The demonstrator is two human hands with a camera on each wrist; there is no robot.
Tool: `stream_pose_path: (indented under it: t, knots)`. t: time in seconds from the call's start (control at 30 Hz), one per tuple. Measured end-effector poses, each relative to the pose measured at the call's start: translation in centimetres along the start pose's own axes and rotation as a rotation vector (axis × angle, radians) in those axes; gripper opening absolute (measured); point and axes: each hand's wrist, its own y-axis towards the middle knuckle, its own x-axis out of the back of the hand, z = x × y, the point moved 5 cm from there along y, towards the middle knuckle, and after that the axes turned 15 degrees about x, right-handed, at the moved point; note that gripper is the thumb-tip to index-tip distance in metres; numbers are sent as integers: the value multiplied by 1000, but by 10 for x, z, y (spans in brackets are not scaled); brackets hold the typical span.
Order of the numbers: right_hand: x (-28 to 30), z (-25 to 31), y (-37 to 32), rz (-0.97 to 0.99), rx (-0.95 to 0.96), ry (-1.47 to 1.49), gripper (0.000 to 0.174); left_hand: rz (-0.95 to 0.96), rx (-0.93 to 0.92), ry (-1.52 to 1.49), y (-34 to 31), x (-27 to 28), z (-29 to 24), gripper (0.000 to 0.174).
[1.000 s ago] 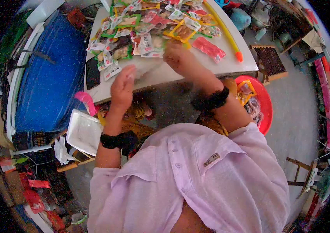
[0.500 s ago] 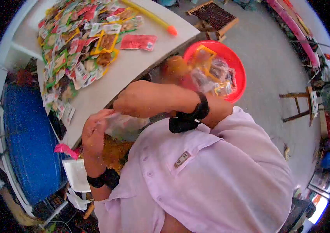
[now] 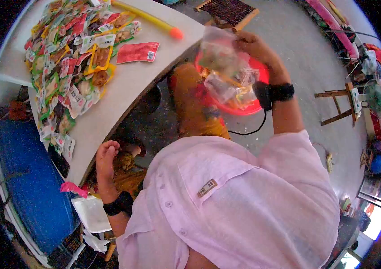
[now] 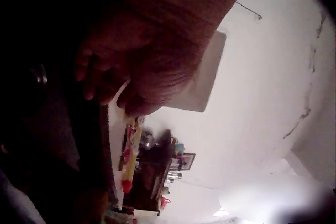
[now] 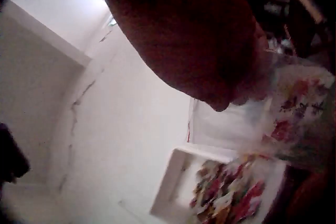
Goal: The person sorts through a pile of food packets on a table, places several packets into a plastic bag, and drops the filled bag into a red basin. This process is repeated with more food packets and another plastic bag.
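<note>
My right hand [image 3: 262,51] pinches the top of a clear plastic bag [image 3: 217,56], which hangs blurred over the red basin [image 3: 265,74]. Small packets show through the plastic; in the right wrist view the bag [image 5: 302,103] carries dark and red print. More clear bags [image 3: 222,89] of packets lie in the basin. By the near edge of the white table [image 3: 123,85], my left hand [image 3: 106,161] hangs with loosely curled fingers and nothing in it. A heap of small snack packets [image 3: 60,62] covers the table's far left part.
A pink packet [image 3: 137,52] lies apart from the heap, near a yellow stick with an orange tip [image 3: 176,33]. Beyond the basin stands a low wooden stool [image 3: 231,13]. At left are a large blue tub [image 3: 29,179] and a white foam box [image 3: 93,213].
Both hands were over the table, then met around a clear bag at my lap. My right hand has since carried the bag over to the basin, and my left hand has let go.
</note>
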Motion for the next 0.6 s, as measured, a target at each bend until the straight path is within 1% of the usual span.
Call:
stream_pose_path:
  t: [0.1,0.2,0.27,0.3,0.33,0.37,0.4,0.47,0.57,0.6]
  knots:
    - [18,-57,-14,-110,-316,-211,18,-101,82,-27,-1,6,11,20]
    - [14,-127,-26,-137,-401,-506,21,-176,114,92,7,28,37,22]
    - [5,-174,-36,-15,-259,-819,21,-182,136,123,14,46,59,23]
    - [4,-174,-35,-46,-248,-831,20,-175,149,129,15,53,66,24]
    - [3,-174,-34,-77,-237,-843,20,-213,158,190,14,61,71,24]
    - [2,-151,-30,-196,-287,-709,20,-252,169,249,12,68,75,24]
    - [2,-139,-28,-311,-334,-571,20,-291,180,307,10,73,77,25]
    - [-4,-167,-28,-208,-359,-615,19,-323,193,242,1,82,81,25]
    - [-13,-238,-37,-54,-388,-684,19,-394,214,100,-8,103,95,24]
    - [-15,-243,-32,-2,-395,-709,19,-419,220,43,-10,110,100,23]
